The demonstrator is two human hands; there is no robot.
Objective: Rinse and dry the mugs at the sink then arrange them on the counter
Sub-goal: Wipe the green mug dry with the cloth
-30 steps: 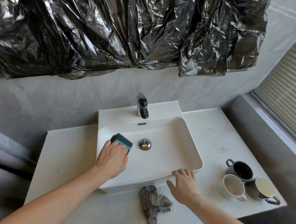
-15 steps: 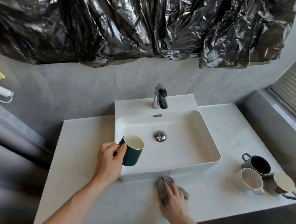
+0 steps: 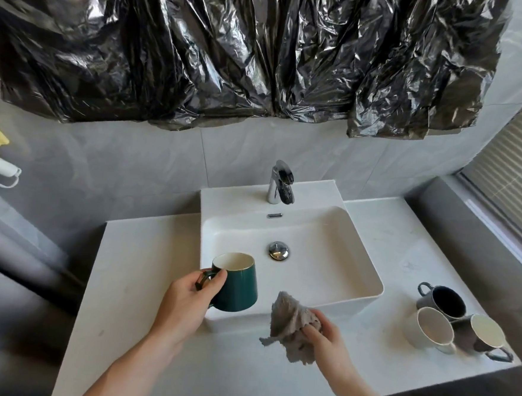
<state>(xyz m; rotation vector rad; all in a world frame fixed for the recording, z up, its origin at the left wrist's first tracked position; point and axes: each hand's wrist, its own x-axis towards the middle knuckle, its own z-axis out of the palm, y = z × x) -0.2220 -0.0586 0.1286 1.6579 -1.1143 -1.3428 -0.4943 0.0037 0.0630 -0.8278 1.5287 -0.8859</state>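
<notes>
My left hand (image 3: 189, 301) grips a dark green mug (image 3: 239, 284) by its handle, upright, at the front left corner of the white sink (image 3: 368, 285). Its inside is white. My right hand (image 3: 326, 333) holds a crumpled grey cloth (image 3: 291, 323) lifted off the counter (image 3: 142, 282), just in front of the sink and right of the mug. Three more mugs stand together at the counter's right end: a dark grey one (image 3: 444, 298), a white one (image 3: 431, 328) and a grey one with a pale inside (image 3: 481, 335).
A chrome tap (image 3: 280, 183) stands behind the basin, shut off, with a metal drain plug (image 3: 278, 250) in the basin floor. Black plastic sheeting (image 3: 233, 50) covers the wall above. A window blind (image 3: 514, 172) is at the right, and the counter's front edge is near my arms.
My left hand lifted the green mug out of the sink and turned it upright by the handle. My right hand moved from the sink's front rim to the cloth and picked it up.
</notes>
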